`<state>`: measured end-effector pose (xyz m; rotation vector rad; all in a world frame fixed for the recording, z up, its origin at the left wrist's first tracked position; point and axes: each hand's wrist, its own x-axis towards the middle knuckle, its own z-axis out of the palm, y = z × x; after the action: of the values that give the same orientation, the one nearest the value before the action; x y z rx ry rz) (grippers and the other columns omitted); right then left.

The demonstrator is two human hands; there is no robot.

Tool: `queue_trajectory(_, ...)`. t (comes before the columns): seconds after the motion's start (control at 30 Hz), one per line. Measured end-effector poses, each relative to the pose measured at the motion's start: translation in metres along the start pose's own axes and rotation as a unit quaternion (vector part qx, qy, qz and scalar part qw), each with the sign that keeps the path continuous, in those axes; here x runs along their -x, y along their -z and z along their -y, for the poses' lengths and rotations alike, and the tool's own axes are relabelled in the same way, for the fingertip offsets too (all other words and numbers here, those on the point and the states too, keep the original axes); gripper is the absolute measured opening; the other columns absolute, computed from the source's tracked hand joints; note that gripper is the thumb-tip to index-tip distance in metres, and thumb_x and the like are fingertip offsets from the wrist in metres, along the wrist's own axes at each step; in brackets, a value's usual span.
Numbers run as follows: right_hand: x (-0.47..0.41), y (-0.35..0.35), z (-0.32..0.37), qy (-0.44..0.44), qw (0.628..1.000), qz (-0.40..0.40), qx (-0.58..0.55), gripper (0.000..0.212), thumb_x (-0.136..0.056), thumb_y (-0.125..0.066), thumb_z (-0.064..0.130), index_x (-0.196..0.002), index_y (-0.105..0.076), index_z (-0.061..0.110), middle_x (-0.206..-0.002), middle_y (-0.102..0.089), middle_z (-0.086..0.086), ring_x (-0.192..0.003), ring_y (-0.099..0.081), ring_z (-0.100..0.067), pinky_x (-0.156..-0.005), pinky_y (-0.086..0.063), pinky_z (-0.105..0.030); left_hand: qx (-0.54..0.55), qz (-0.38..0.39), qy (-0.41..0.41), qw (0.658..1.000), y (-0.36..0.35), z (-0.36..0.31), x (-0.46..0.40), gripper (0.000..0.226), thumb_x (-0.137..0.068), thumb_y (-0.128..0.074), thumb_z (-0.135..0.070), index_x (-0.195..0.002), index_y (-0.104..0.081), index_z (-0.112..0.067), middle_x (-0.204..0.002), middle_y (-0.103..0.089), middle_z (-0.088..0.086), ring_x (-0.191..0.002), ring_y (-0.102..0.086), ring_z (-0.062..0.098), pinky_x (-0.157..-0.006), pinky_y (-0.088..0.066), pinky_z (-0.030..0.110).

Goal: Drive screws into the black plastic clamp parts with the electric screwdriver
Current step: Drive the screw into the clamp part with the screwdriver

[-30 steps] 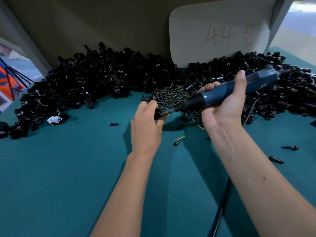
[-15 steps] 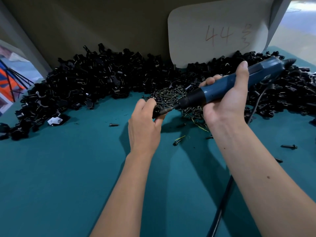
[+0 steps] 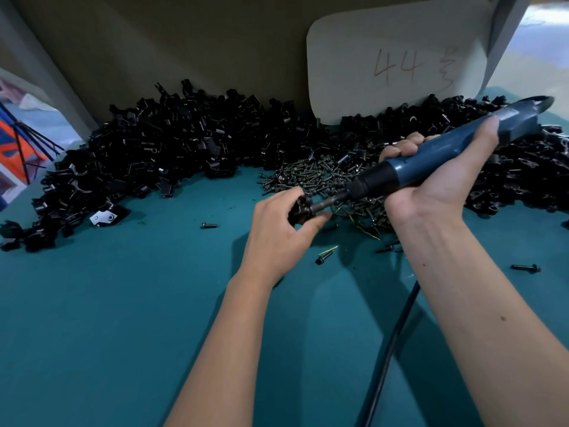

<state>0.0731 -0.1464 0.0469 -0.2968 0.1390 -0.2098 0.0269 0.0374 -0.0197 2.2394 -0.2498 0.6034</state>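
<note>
- Head view: the electric screwdriver [image 3: 443, 154] sits more steeply tilted than a second ago, rear end raised toward the surface's far right corner; its bit remains seated in the clamp part [image 3: 300, 208].
- Right hand [image 3: 437, 180] fingers are wrapped round the driver; left hand [image 3: 277, 232] fingers pinch the clamp part above the surface's middle.
- Judgement: driving is in progress, the screw not confirmed home.
- No containers present: clamp parts pile [image 3: 160, 149] and screw heap [image 3: 314, 174] lie loose along the far edge.
</note>
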Motion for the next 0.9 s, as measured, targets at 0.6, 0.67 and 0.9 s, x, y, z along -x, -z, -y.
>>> queue_trajectory(0.6,-0.003,0.023,-0.022,0.025,0.835,0.054,0.547,0.029,-0.084,-0.070,-0.001,-0.100,-0.053,0.017,-0.093,-0.057,-0.005,-0.074,-0.070,-0.022,-0.061,-0.061,-0.034,0.666,-0.074,0.392,0.630,0.021,0.008,-0.006,0.046,-0.105,-0.048,-0.048,-0.068,-0.042,-0.020,-0.063,-0.032,-0.003,-0.037,-0.024,0.004,-0.030,-0.019,0.017)
queue_trajectory(0.67,-0.001,0.023,-0.022,0.076,0.768,0.070,0.632,0.024,-0.077,-0.072,0.019,-0.095,-0.057,0.023,-0.093,-0.059,-0.001,-0.073,-0.060,-0.013,-0.064,-0.054,-0.031,0.660,-0.077,0.398,0.633,0.019,0.006,-0.006,0.046,-0.104,-0.050,-0.048,-0.067,-0.043,-0.020,-0.062,-0.033,-0.003,-0.038,-0.025,0.005,-0.031,-0.019,0.018)
queue_trajectory(0.9,-0.004,0.028,-0.019,0.117,0.695,0.076,0.705,0.023,-0.082,-0.071,0.035,-0.096,-0.060,0.021,-0.081,-0.060,0.011,-0.063,-0.054,-0.001,-0.060,-0.041,-0.024,0.644,-0.084,0.400,0.647,0.017,0.004,-0.006,0.047,-0.104,-0.051,-0.048,-0.067,-0.044,-0.020,-0.060,-0.035,-0.003,-0.038,-0.024,0.005,-0.032,-0.018,0.017)
